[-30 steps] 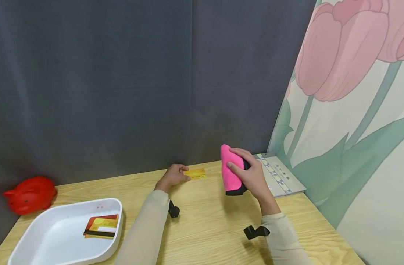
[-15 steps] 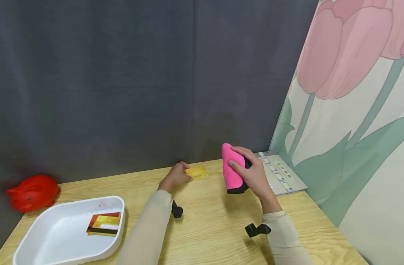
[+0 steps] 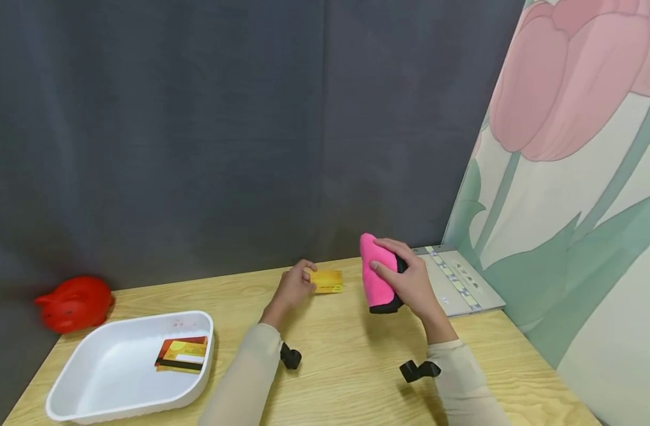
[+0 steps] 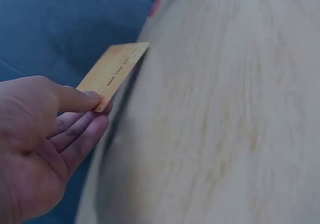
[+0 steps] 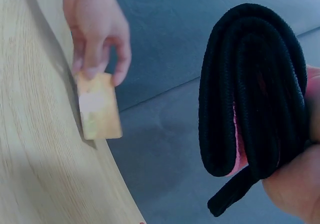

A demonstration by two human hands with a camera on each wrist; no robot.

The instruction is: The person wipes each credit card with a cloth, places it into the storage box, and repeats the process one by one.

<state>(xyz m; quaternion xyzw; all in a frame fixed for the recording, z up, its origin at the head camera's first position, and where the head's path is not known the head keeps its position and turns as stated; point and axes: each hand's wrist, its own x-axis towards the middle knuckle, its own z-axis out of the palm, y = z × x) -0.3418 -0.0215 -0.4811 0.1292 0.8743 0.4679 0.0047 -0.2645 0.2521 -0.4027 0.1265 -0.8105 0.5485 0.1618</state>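
My left hand [image 3: 294, 286] pinches a yellow bank card [image 3: 327, 281] by its left end, near the table's back edge. In the left wrist view the thumb lies on top of the card [image 4: 114, 73], with fingers beneath it; its embossed number shows. The card looks raised off the wood, its far end free. To the right, my right hand [image 3: 410, 277] grips a folded pink cloth [image 3: 377, 272] with black edging, held above the table. From the right wrist camera the cloth's [image 5: 250, 88] layered black folds show, while most of that hand is out of frame.
A white tray [image 3: 64, 384] at the front left holds several cards [image 3: 182, 355]. Behind it sits a red piggy bank [image 3: 77, 305]. A grey-white book [image 3: 458, 284] lies at the back right, against the flowered wall. A dark curtain [image 3: 197, 148] borders the wooden table [image 3: 346, 367].
The head view has shifted, so everything sits a little further right. The card has come up from the tabletop in my left hand. My right hand keeps its hold on the cloth.
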